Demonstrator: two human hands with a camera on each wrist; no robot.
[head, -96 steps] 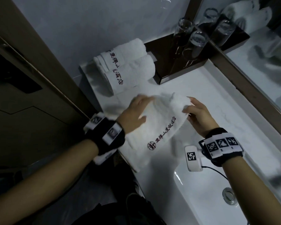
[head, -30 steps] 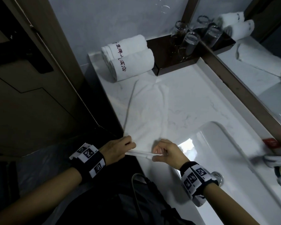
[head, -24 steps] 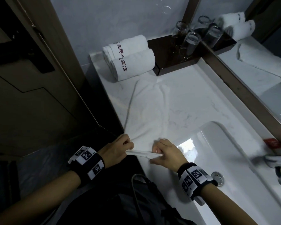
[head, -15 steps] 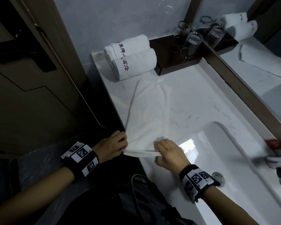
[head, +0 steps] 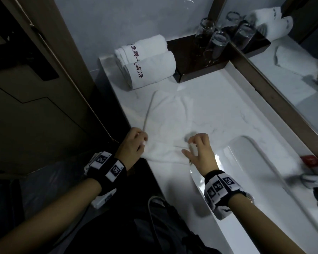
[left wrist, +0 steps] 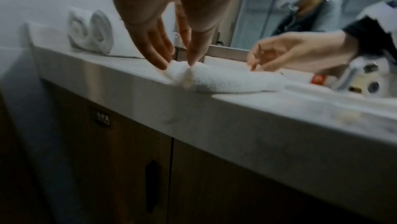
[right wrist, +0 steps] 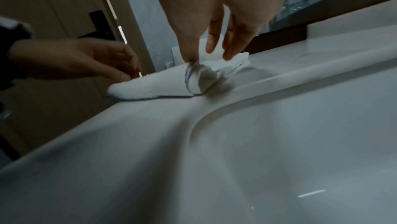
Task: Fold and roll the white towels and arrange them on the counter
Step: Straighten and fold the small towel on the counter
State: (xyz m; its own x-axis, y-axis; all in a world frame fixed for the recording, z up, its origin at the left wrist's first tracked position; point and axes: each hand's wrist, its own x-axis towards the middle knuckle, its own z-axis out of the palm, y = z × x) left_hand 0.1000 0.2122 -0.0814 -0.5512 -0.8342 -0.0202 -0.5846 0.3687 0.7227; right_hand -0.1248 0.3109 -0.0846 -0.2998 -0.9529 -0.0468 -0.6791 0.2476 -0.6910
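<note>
A white towel (head: 169,114) lies flat and lengthwise on the marble counter (head: 228,107). Its near end is turned over into a short roll (left wrist: 225,78) at the counter's front edge. My left hand (head: 142,142) pinches the roll's left end with thumb and fingertips (left wrist: 191,61). At the roll's right end (right wrist: 154,86), my right hand (head: 189,143) holds the open fold between thumb and fingers (right wrist: 232,52). Two rolled towels (head: 151,61) with dark lettering lie side by side at the counter's back left corner.
A dark tray (head: 195,57) with upturned glasses (head: 217,44) stands beside the rolled towels, against the mirror (head: 301,70). The sink basin (head: 264,171) lies just right of my right hand, with the faucet (head: 316,180) and a red packet (head: 309,161) beyond. A door (head: 35,88) stands at left.
The towel was spread flat on the counter. Since a second ago both hands have turned its near edge over and moved forward with it, forming a short roll.
</note>
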